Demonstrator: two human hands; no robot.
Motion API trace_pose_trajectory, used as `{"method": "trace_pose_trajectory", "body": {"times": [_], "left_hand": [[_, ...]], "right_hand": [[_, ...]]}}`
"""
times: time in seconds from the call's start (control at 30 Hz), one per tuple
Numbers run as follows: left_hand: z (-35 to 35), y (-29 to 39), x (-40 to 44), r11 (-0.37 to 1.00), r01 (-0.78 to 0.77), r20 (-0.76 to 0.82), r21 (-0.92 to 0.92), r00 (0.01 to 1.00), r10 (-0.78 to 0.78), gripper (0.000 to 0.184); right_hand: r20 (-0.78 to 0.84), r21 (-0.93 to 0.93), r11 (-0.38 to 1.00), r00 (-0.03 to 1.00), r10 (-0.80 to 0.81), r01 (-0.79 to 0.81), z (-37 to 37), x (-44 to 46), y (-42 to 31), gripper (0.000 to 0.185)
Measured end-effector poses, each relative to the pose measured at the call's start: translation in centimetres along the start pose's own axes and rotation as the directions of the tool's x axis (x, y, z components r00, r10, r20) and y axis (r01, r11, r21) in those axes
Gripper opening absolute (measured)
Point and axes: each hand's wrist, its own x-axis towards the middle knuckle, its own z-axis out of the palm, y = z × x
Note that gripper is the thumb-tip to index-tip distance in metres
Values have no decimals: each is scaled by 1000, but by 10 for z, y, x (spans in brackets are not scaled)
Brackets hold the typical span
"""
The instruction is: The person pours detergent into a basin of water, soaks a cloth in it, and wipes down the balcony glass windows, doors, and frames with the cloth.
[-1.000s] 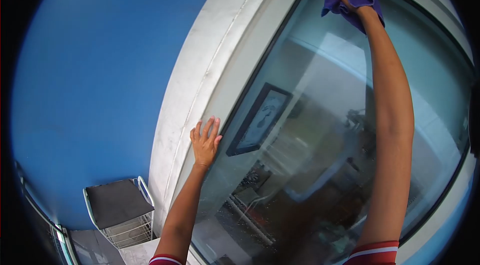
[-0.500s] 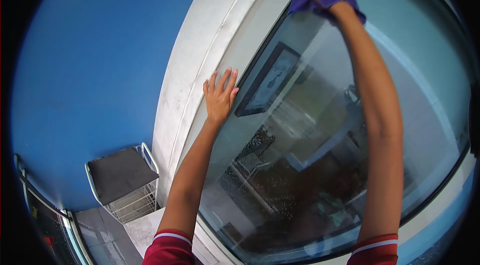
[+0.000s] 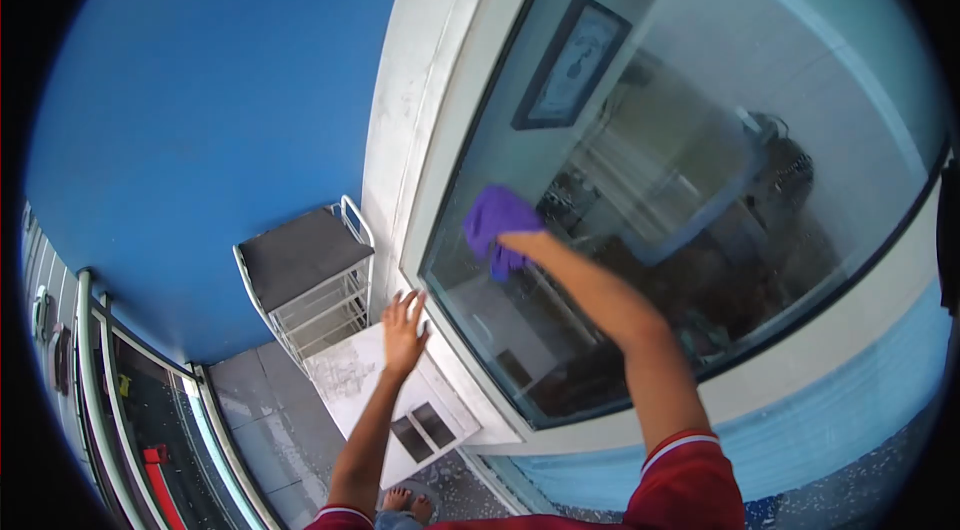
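Observation:
My right hand (image 3: pixel 514 242) presses a bunched purple cloth (image 3: pixel 500 214) against the glass of a large window (image 3: pixel 690 160), near the pane's lower left side. The cloth hides most of that hand's fingers. My left hand (image 3: pixel 404 335) is open with nothing in it, its fingers apart, beside the lower left part of the white window frame (image 3: pixel 432 192). Whether its fingertips touch the frame I cannot tell. Through the glass show a dark-framed picture (image 3: pixel 572 62) and some dim furniture.
Below my left hand is a white ledge (image 3: pixel 345 380) with two dark square openings. A white wire rack with a dark top (image 3: pixel 300 255) stands by the blue wall (image 3: pixel 210 120). A metal railing (image 3: pixel 140 370) runs along the left. My bare feet (image 3: pixel 408 504) show at the bottom.
My right hand has brought the purple cloth from the window's top down to its lower left. My left hand has moved down along the frame. The view has tilted downward.

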Motion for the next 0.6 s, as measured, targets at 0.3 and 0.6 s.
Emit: {"method": "trace_pose_trajectory", "body": {"times": [0.3,0.6], "left_hand": [[-206,-92,-450,716,551,34,428,782,-622,40],[-179,-57,-431,605,767,174,212,580,-796,30]], "right_hand": [[-530,-631,713,841,-109,-305,-612,39,-102,75],[-256,-966,110,920,-298,-234,-242,10,-66,42]]}}
